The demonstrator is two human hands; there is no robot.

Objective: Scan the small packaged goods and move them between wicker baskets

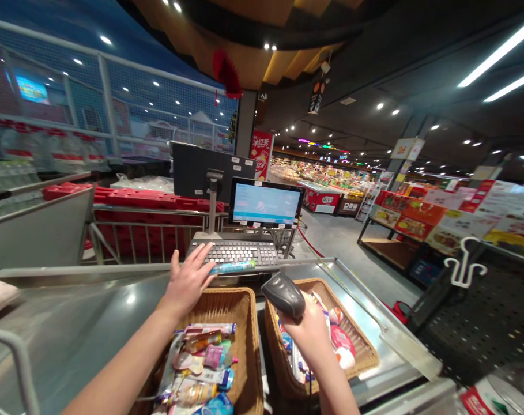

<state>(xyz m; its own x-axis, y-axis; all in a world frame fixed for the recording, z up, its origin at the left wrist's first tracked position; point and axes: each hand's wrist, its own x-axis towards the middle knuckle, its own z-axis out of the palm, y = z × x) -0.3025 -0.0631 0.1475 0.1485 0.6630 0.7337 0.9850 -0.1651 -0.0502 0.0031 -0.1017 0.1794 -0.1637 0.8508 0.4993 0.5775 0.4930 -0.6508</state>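
Observation:
My left hand (188, 282) is closed on one end of a slim blue-green tube (234, 267), pinching it between thumb and forefinger, the other fingers stretched out. The tube lies across the view just in front of the black keyboard (240, 252). In my right hand (307, 328) is a black barcode scanner (283, 294), its head pointing up and left and its handle mostly hidden by my fingers. Below my left hand, a wicker basket (249, 346) contains several small packaged goods (205, 357). Under my right hand stands a second wicker basket (365, 354) with several packages (342, 340).
A lit screen (266, 203) and a dark monitor back (192, 173) rise behind the keyboard. The metal counter (93, 323) extends left. At right are a black perforated panel (478, 311) with a white hook (463, 265), and a large bottle (499, 392) in the corner.

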